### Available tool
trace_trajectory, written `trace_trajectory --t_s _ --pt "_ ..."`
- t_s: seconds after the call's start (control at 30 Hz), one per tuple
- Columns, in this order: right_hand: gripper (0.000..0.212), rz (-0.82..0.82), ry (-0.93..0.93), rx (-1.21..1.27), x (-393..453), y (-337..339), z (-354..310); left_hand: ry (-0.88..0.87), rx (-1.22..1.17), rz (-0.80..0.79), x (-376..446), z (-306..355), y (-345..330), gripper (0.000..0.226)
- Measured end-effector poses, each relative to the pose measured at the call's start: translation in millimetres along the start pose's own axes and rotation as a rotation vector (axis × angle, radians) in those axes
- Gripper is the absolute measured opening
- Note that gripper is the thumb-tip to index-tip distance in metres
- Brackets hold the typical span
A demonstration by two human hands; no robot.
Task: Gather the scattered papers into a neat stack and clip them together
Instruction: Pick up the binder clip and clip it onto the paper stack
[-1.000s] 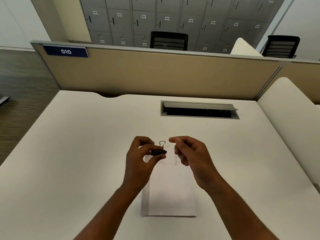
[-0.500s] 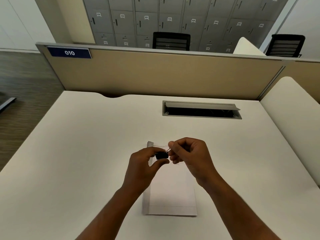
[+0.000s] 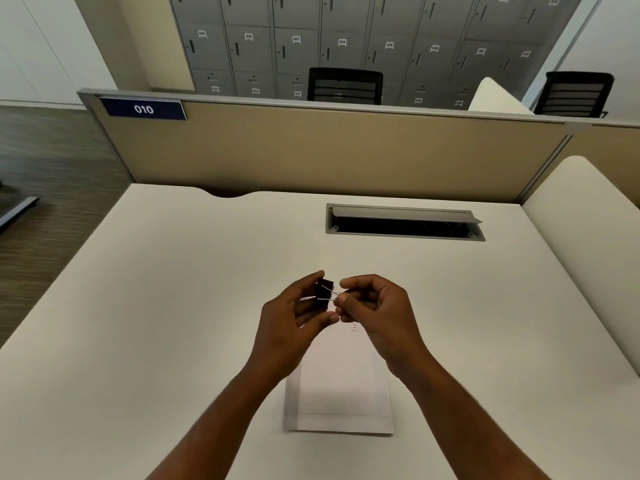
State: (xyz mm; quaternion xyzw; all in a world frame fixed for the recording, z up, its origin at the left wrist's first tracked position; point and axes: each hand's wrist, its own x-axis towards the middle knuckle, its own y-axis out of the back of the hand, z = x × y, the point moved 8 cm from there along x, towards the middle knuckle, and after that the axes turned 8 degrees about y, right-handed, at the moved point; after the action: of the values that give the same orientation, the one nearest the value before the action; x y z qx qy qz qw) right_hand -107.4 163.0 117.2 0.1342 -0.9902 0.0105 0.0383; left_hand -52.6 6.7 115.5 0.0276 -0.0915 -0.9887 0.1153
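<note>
1. Black binder clip (image 3: 323, 293), with thin silver wire handles pointing to the right, is held above the desk, over the far end of the paper stack
2. Left hand (image 3: 294, 323): the clip's black body is gripped between the curled fingers above and the thumb below; the remaining fingers are bent inward beneath it
3. Right hand (image 3: 377, 313): the ends of the wire handles are pinched between thumb and forefinger; the other fingers are curled into the palm
4. White paper stack (image 3: 341, 393) is laid flat on the desk below the hands, edges roughly squared, long side running away from the person; its far end is hidden by the hands, and faint printed lines are seen near the right hand, too small to be read
5. Cream desk (image 3: 173, 306) is seen carrying the stack near its front centre
6. Grey cable hatch (image 3: 403, 221), its lid raised, is set into the desk well beyond the hands
7. Tan partition (image 3: 329, 150) is stood along the desk's far edge, with a blue plate (image 3: 143, 109) marked 010 at its upper left
8. Grey lockers (image 3: 346, 39) and two black chairs (image 3: 344, 85) are seen behind the partition
</note>
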Motion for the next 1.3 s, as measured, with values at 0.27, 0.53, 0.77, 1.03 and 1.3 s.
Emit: trace_trajectory --t_s 0.27,0.53,0.77,1.03,1.3 --pt "0.026 -0.07 -0.079 -0.05 -5 -6 19 0.13 -0.364 0.015 -1 -15 3 0.02" --pt "0.034 -0.13 -0.056 -0.071 -10 -6 24 0.19 -0.445 0.016 -1 -31 -4 0.03" --pt "0.041 -0.027 -0.049 0.004 -10 4 35 0.193 -0.332 0.07 0 -38 -5 0.033" --pt "0.021 0.266 -0.386 -0.283 2 99 121 0.457 0.109 0.229 -13 -128 27 0.034" --pt "0.043 0.375 -0.488 -0.592 1 173 165 0.67 0.297 0.15 -18 -191 35 0.045"
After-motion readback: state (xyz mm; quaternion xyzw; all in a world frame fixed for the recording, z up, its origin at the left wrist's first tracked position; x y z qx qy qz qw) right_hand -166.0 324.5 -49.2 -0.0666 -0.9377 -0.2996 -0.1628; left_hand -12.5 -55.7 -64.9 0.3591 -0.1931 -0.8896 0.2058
